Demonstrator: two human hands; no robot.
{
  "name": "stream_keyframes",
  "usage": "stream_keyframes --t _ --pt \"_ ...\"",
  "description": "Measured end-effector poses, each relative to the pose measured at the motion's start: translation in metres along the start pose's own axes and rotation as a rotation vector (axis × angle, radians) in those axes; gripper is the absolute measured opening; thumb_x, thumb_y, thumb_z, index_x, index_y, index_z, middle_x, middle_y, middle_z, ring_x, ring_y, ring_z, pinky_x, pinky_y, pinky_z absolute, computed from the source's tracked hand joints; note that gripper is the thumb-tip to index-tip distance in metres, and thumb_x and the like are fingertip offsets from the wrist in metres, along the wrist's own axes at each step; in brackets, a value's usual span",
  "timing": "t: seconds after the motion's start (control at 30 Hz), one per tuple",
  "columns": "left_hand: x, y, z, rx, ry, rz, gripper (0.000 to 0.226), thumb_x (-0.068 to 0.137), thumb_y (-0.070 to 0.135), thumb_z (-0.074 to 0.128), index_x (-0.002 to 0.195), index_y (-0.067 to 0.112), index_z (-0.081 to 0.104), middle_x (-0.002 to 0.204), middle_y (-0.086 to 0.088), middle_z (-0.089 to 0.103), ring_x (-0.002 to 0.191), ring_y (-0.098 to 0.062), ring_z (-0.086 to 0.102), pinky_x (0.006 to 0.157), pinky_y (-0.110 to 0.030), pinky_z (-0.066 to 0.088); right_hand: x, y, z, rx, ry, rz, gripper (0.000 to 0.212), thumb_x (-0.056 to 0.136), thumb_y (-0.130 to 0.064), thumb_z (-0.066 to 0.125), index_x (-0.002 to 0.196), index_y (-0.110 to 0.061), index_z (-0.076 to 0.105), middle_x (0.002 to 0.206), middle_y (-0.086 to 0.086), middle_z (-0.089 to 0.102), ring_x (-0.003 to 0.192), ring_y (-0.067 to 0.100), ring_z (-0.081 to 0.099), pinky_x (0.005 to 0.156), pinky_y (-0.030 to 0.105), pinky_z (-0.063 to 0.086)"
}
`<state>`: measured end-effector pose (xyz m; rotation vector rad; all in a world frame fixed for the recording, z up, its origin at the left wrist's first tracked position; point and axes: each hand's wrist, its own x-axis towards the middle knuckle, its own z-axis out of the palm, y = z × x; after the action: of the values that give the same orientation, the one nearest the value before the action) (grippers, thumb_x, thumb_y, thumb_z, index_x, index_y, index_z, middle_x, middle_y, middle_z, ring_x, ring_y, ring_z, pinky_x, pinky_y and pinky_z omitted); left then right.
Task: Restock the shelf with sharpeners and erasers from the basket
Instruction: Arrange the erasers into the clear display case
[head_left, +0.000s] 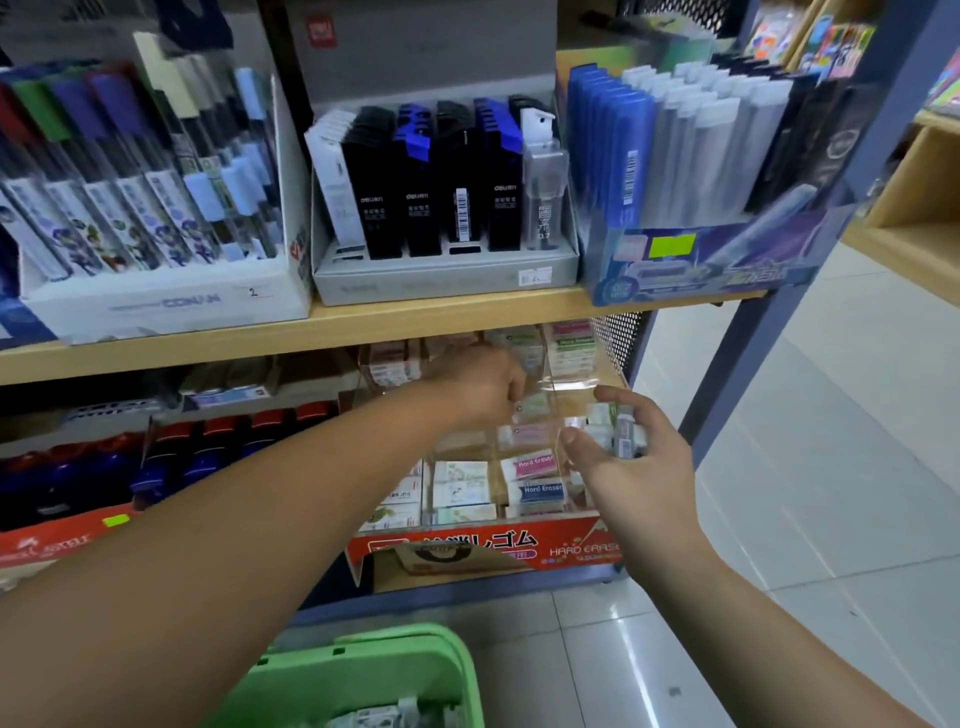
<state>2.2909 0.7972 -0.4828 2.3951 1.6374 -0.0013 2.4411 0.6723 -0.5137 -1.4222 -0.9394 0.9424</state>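
On the lower shelf stands a clear acrylic eraser display (519, 551) with a red front label, its compartments filled with wrapped erasers (535, 478). My left hand (483, 384) reaches into its upper tier with fingers curled; whether it holds anything is hidden. My right hand (628, 452) hovers at the display's right side and grips a small bunch of white and grey packets (618, 426). The green basket (363, 675) sits on the floor below, with a few packets showing inside it.
The upper wooden shelf (363, 322) carries boxes of pencil leads and pens. Red and blue items fill the lower shelf at left. A grey metal upright (737, 364) bounds the shelf on the right. White tiled floor (831, 467) lies beyond.
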Motion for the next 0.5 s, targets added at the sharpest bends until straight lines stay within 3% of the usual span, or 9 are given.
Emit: stream_keyframes --t 0.1,0.17,0.3,0.4,0.5 --pt "0.007 0.001 0.001 0.04 -0.053 0.026 0.015 0.097 0.017 0.064 0.095 0.026 0.076 0.093 0.008 0.072 0.079 -0.012 0.066 0.06 -0.024 0.048 0.0 -0.005 -0.007 0.111 0.004 0.043 0.029 0.091 -0.019 0.08 0.107 -0.038 0.065 0.102 -0.012 0.074 0.077 0.005 0.076 0.051 0.018 0.056" --pt "0.01 -0.001 0.002 0.051 -0.106 0.037 0.016 0.098 0.019 0.062 0.09 0.025 0.074 0.089 0.005 0.072 0.079 -0.015 0.067 0.063 -0.027 0.051 -0.001 -0.008 -0.009 0.149 -0.006 0.06 0.03 0.092 -0.018 0.079 0.112 -0.035 0.066 0.1 -0.01 0.074 0.073 -0.001 0.074 0.045 0.014 0.051" --pt "0.005 -0.008 -0.003 0.001 -0.156 0.062 0.019 0.102 0.024 0.055 0.086 0.029 0.065 0.094 0.006 0.068 0.087 -0.017 0.064 0.065 -0.029 0.047 -0.002 -0.009 -0.01 0.161 -0.042 0.088 0.03 0.091 -0.018 0.08 0.112 -0.036 0.067 0.104 -0.008 0.076 0.076 0.006 0.077 0.05 0.02 0.056" --pt "-0.011 -0.008 -0.013 -0.214 0.028 0.054 0.017 0.104 0.034 0.051 0.111 0.034 0.067 0.103 0.017 0.063 0.093 -0.011 0.062 0.074 -0.025 0.049 -0.002 -0.01 -0.011 0.198 -0.083 0.122 0.032 0.092 -0.015 0.079 0.114 -0.036 0.069 0.104 -0.007 0.078 0.08 0.017 0.079 0.056 0.029 0.062" --pt "-0.026 0.004 -0.013 -0.513 0.001 0.113 0.025 0.106 0.03 0.055 0.126 0.028 0.07 0.113 0.014 0.066 0.094 0.0 0.061 0.072 -0.01 0.045 -0.003 -0.01 -0.01 0.196 -0.106 0.134 0.033 0.092 -0.012 0.078 0.113 -0.036 0.069 0.103 -0.006 0.079 0.082 0.021 0.079 0.059 0.033 0.063"
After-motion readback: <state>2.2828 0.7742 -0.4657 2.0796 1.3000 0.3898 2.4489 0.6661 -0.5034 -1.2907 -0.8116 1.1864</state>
